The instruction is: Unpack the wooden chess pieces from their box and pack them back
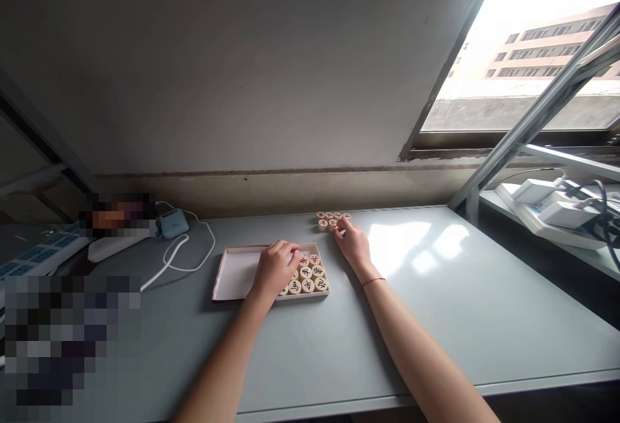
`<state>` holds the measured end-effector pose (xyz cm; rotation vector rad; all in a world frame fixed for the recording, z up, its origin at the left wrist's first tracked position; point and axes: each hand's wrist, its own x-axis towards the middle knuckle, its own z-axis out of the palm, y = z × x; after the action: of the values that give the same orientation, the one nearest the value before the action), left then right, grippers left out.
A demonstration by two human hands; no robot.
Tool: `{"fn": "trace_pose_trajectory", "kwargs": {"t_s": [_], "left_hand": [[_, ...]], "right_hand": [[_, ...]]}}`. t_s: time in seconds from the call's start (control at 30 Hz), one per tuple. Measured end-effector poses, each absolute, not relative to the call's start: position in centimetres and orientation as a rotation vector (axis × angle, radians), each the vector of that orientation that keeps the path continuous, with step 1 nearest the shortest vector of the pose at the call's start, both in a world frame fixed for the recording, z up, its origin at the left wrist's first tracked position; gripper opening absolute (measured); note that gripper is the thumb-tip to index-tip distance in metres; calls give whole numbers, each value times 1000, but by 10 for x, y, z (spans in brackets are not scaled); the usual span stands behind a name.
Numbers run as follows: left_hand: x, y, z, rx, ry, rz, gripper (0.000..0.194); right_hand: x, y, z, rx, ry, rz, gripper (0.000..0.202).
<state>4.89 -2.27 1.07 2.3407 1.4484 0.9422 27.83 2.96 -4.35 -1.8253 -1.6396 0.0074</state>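
Note:
A shallow white box (237, 272) with a reddish rim lies on the grey table. Its right part holds several round pieces (307, 286) with black or red characters; the left part shows a bare bottom. My left hand (276, 269) is over the middle of the box, fingers curled together, and covers some pieces; what its fingertips hold is hidden. Beyond the box, several red-marked pieces (329, 216) stand in two rows near the table's back edge. My right hand (352, 242) has its fingertips closed at the near right end of these rows, on a piece there.
At the left lie a blue charger (173, 223), a white cable (165, 268) and a power strip (43, 252). Metal frame bars rise on both sides. More adapters (557, 206) sit on a shelf at the right, under the window. Sunlight falls on the table (484, 319).

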Motion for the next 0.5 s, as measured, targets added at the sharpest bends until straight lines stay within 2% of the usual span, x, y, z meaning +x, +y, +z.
{"fn": "trace_pose_trajectory", "kwargs": {"t_s": [0.33, 0.5], "left_hand": [[48, -23, 10, 2348, 1456, 919, 19], [51, -25, 9, 2369, 1530, 789, 18]], "right_hand": [[278, 27, -44, -1738, -1716, -21, 18], [278, 27, -43, -1723, -1709, -1, 20]]}}
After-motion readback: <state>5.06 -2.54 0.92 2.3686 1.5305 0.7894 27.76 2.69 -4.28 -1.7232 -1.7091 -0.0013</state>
